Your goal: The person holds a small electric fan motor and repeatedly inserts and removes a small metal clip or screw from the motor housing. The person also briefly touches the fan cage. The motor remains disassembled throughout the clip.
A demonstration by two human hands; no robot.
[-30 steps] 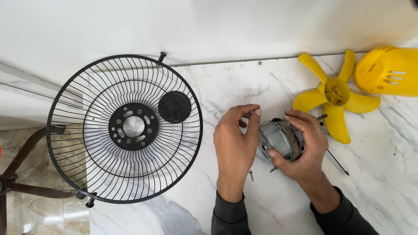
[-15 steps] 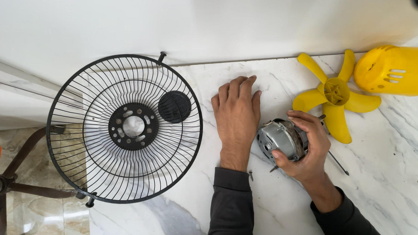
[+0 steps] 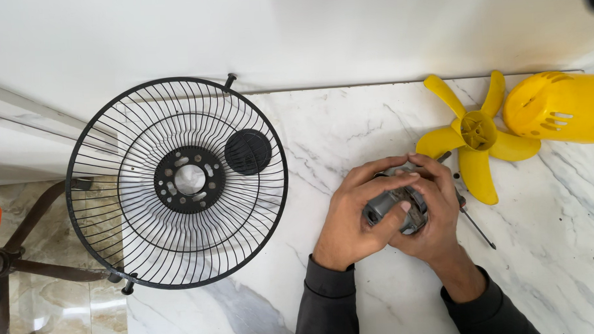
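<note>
A white marbled counter (image 3: pixel 349 139) runs along a plain white wall, and near its front edge both hands wrap one grey metal fan motor (image 3: pixel 394 210): the left hand (image 3: pixel 358 217) is curled over its left side and the right hand (image 3: pixel 430 212) cups it from the right, so it sits steady between them. A black wire fan guard (image 3: pixel 113 193) with a round black cap (image 3: pixel 248 151) lies left, overhanging the edge. The yellow fan blade (image 3: pixel 474 138) and yellow housing (image 3: pixel 558 108) rest far right, a thin screwdriver (image 3: pixel 477 223) just beside the right hand.
</note>
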